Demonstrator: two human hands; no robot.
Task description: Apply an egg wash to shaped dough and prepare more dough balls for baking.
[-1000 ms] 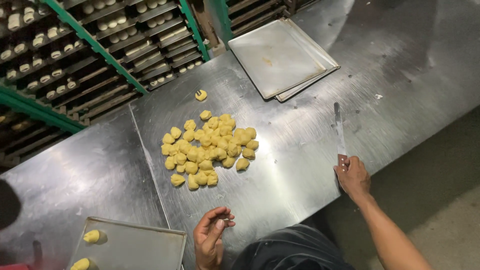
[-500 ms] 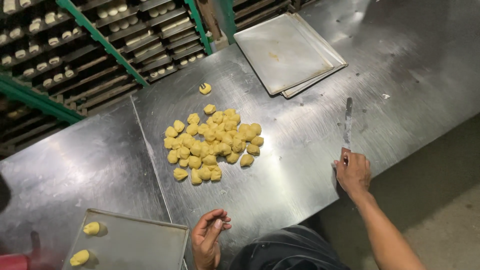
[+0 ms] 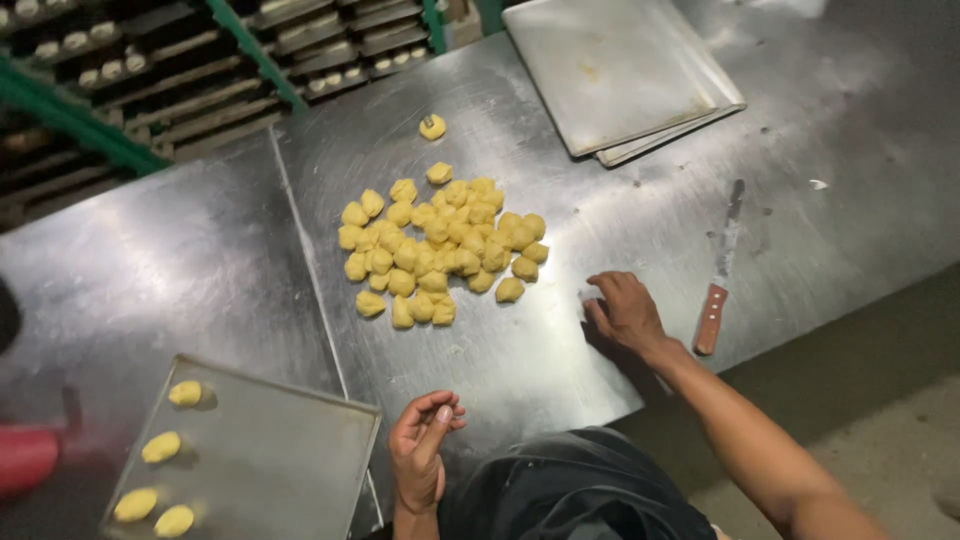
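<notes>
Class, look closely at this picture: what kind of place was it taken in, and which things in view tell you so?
Most likely a bakery workroom. A heap of yellow dough pieces lies on a steel table, shaped pieces sit on a baking tray, and racks behind hold more filled trays.

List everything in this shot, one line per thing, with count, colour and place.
dough pieces: a heap of several dozen, yellow, middle of the table, two lying apart just beyond it
steel table: one, grey metal, under everything
near tray: one, grey metal, front left edge of the table
shaped dough pieces: four, yellow, left side of the near tray
stacked trays: at least two, grey metal, far right of the table
knife: one, wooden handle, right of the heap
rack: green frame, shelves of trays with pale pieces, beyond the table
red object: one, blurred, left edge
left hand: curled, palm up, beside the near tray
right hand: fingers spread on the table, between heap and knife
</notes>
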